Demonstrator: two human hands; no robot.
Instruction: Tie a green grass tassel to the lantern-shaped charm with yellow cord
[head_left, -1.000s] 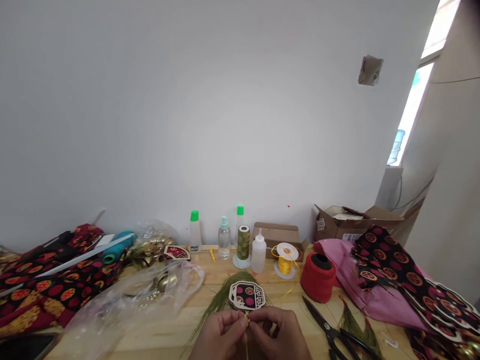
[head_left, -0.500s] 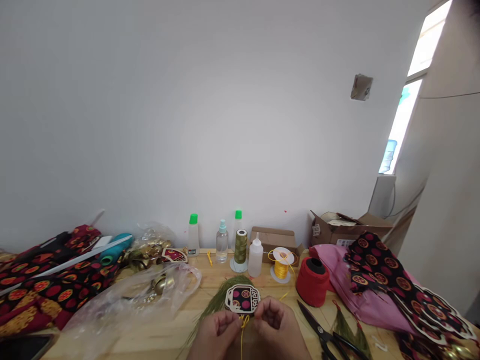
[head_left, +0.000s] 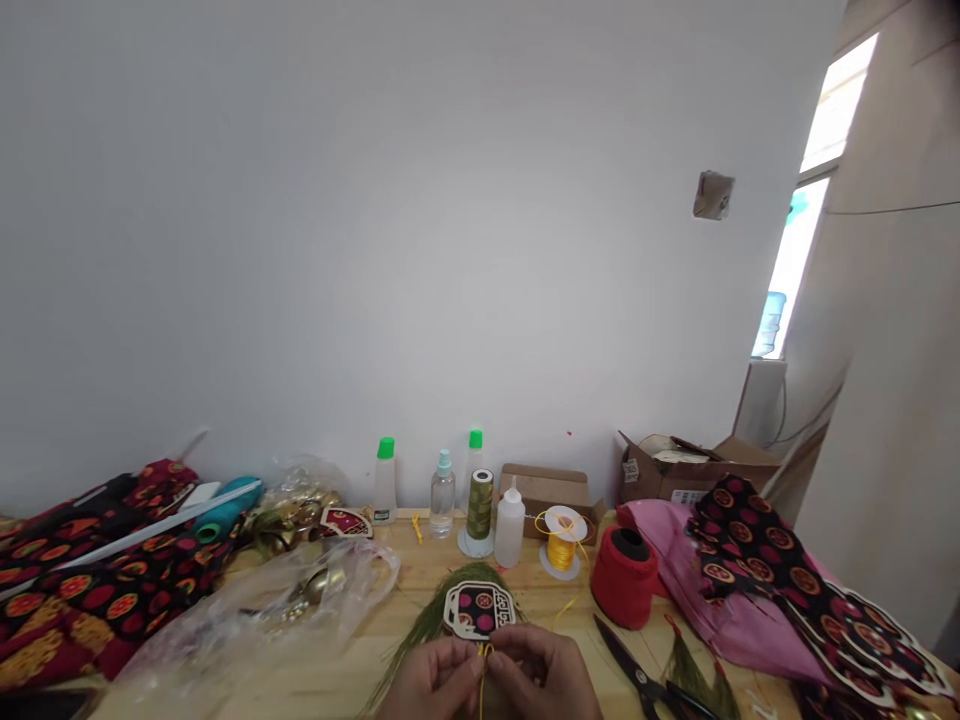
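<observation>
At the bottom middle of the head view, my left hand [head_left: 442, 678] pinches a knotted yellow cord [head_left: 484, 664] at its loop. My right hand [head_left: 541, 668] meets it from the other side, thumb and forefinger closed on the same cord. One strand hangs down between the hands. Just above the fingertips lies a flat wooden-framed ornament [head_left: 480, 608] with dark patterned fabric inside. Green tassel threads [head_left: 427, 625] spread behind it and to its left. How the cord is knotted is hidden by my fingers.
Black scissors [head_left: 637, 675] lie right of my hands, below a red thread cone [head_left: 624, 577]. Behind stand a yellow cord spool [head_left: 562, 548], a squeeze bottle [head_left: 510, 530] and a green thread spool [head_left: 480, 508]. A plastic bag [head_left: 262, 610] lies left, patterned fabric [head_left: 757, 535] right.
My right hand has moved left, closing in on the cord beside my left hand. Its fingers now pinch the loop. The whole view has shifted slightly.
</observation>
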